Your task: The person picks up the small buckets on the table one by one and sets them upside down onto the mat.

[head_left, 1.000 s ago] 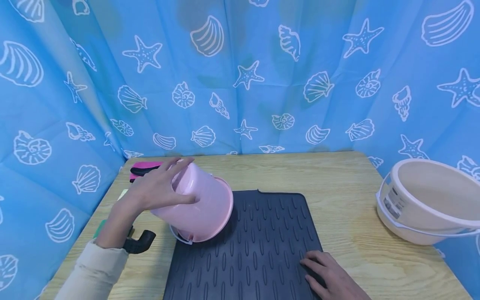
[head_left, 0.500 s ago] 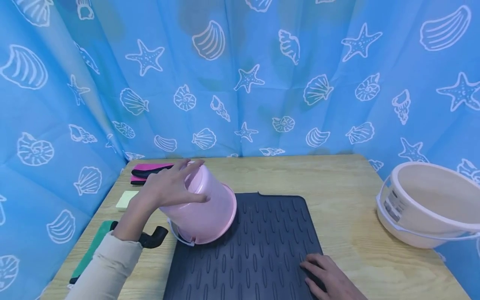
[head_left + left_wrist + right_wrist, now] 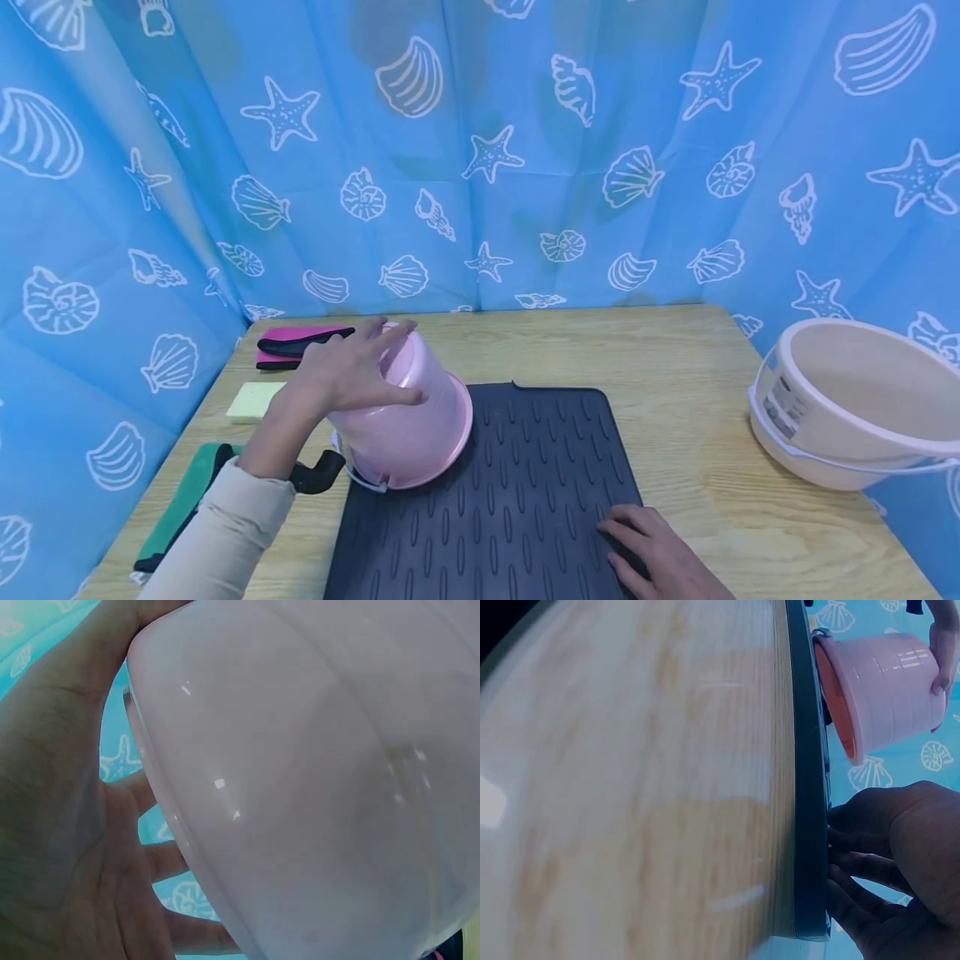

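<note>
In the head view, the left hand (image 3: 345,375) is grasping the closed end of a pale pink, tapering, glossy plastic bucket (image 3: 405,442), its thumb and fingers spreading around the base. The bucket is leaning over the far left corner of a dark grey, rectangular, ribbed mat (image 3: 517,508), in from the left edge of the wood-grained desk (image 3: 697,358); its mouth is facing down and toward the desk's right edge. In the right wrist view, one side of the rim is lying close to the mat and the other is standing clear; contact cannot be told. The right hand (image 3: 656,550), gripping no object, is resting its fingers on the mat's right edge.

Good technique, as a judgement, is depending on a wide, even grasp of the smooth base, on pivoting slowly about the low rim, and on keeping the thin white handle (image 3: 363,481) from slipping beneath it. Light pressure from the right hand is probably helping against sliding.
</note>
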{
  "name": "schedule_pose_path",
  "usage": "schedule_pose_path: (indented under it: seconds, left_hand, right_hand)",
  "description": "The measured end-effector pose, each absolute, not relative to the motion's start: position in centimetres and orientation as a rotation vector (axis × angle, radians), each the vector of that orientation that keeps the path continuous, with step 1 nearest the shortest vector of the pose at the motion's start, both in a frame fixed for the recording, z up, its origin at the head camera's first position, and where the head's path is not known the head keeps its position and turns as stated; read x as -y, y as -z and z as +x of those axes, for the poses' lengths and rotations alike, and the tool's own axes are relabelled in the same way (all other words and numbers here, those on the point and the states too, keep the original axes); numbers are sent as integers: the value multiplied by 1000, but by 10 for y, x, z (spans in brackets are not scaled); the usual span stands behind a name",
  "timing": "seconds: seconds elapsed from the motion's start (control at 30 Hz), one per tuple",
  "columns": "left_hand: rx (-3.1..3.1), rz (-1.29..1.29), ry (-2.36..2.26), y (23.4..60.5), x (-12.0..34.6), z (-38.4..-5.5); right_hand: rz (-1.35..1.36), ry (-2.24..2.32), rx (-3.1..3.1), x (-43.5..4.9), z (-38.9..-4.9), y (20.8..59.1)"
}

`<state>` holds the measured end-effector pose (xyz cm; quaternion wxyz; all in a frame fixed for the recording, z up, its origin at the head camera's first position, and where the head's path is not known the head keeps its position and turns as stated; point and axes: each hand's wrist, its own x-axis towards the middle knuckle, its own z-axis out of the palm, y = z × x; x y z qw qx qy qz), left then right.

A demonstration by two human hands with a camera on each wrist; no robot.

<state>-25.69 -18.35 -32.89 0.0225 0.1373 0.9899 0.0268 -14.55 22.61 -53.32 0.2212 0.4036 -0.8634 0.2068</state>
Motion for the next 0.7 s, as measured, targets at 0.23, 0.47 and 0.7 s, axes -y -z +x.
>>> schedule_pose_path:
  seconds: [0.23,0.47,0.7]
  left_hand:
    - [-3081,434,-58,331,175,-258]
    - [-3073,428,2,332,168,-259]
    - [-3082,420,46,334,160,-259]
  right_hand:
    - [1101,-573,2411,-226,-145,533]
    - [1102,-575,2417,-225,-144,532]
    - [1111,-581,2392,-226,-144,533]
